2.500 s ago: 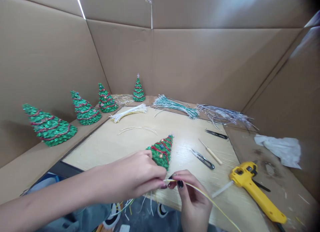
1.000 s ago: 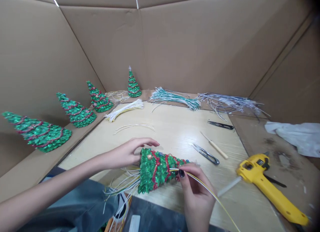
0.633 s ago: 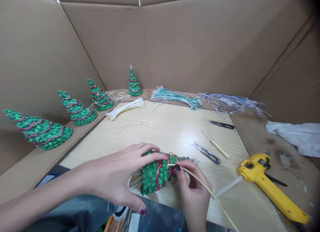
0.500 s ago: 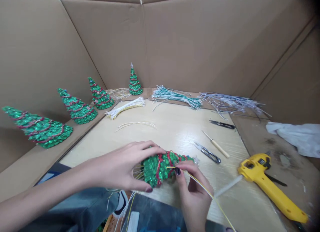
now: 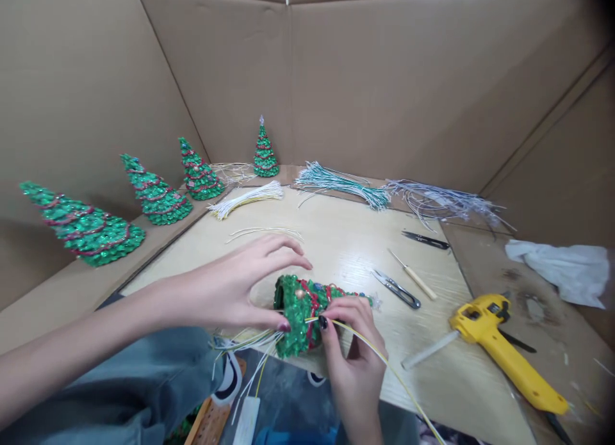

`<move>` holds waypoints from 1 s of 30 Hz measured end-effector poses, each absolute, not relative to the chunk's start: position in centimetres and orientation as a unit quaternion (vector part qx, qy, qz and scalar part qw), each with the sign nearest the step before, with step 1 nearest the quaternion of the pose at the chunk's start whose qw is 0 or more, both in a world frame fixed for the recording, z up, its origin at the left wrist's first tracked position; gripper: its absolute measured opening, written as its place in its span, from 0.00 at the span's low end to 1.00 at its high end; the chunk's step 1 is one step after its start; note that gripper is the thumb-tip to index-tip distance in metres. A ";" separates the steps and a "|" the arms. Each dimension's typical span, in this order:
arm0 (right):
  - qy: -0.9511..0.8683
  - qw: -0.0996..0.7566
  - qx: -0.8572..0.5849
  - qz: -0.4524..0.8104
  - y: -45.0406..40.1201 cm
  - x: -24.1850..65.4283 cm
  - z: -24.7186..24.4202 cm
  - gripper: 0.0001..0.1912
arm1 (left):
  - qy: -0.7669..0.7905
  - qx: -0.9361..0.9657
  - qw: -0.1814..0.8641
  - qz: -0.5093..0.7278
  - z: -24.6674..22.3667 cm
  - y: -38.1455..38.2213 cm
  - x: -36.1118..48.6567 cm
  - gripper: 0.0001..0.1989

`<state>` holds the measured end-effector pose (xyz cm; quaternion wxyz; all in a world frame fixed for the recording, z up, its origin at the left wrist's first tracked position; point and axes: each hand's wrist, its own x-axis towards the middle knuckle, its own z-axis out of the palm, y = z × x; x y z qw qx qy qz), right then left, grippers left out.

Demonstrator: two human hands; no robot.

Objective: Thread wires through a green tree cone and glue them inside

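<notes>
So here's where we're at: our sequin-covered Christmas tree [image 5: 302, 315] lies on its side at the near edge of the table, tip pointing right, with red garland already wrapped around it and a few small ornaments on. A tuft of loose wires [image 5: 250, 342] sticks out of its open base, so that end looks unfinished.

Our left hand [image 5: 235, 285] arches open over the base, fingers spread. One fingertip sits right at the tree, but we can't tell if it's bearing any weight. Our right hand [image 5: 353, 362] pinches a yellow wire [image 5: 408, 397] between thumb and fingers, right against the tree's side.

Behind it, four finished-looking trees [image 5: 156, 192] stand in a row on the cardboard ledge [image 5: 100, 285]. There's plenty of stock left on the table [image 5: 432, 381]: a white wire bundle [image 5: 247, 200], a teal one [image 5: 341, 186] and a silver one [image 5: 442, 202].

Also within reach are thread snips [image 5: 396, 289], an awl [image 5: 413, 275], and a yellow hot glue gun [image 5: 509, 352] with its glue stick [image 5: 430, 350].
</notes>
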<state>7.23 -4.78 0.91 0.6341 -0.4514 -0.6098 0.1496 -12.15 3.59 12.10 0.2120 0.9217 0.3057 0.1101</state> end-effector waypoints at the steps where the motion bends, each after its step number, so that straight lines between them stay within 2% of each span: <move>1: -0.618 0.628 -0.451 0.143 -4.8 7.3 0.9 0.08 | 0.314 0.917 0.211 0.122 12.4 3.7 -12.4 0.21; 2: -0.627 0.622 -0.447 0.140 -4.9 7.3 1.0 0.08 | 0.327 0.911 0.217 0.124 12.6 3.8 -12.7 0.14; 3: -0.634 0.618 -0.443 0.141 -4.9 7.4 1.0 0.08 | 0.341 0.905 0.229 0.110 12.7 3.9 -12.9 0.12; 6: -0.641 0.617 -0.427 0.157 -5.0 7.7 1.0 0.08 | 0.347 0.889 0.298 -0.018 12.8 3.6 -13.6 0.14; 9: -0.657 0.609 -0.414 0.163 -5.1 8.3 1.2 0.08 | 0.321 0.868 0.363 -0.108 12.4 2.8 -13.7 0.06; 13: -0.700 0.570 -0.398 0.165 -5.4 9.1 1.7 0.08 | 0.326 0.844 0.419 -0.083 11.2 1.9 -13.3 0.08; 20: -0.723 0.545 -0.397 0.151 -5.3 9.1 1.9 0.08 | 0.305 0.709 0.633 -0.062 8.1 1.6 -13.3 0.18; 30: -0.714 0.567 -0.401 0.087 -5.4 8.5 1.9 0.09 | 0.285 0.658 0.697 -0.014 7.8 1.0 -12.9 0.19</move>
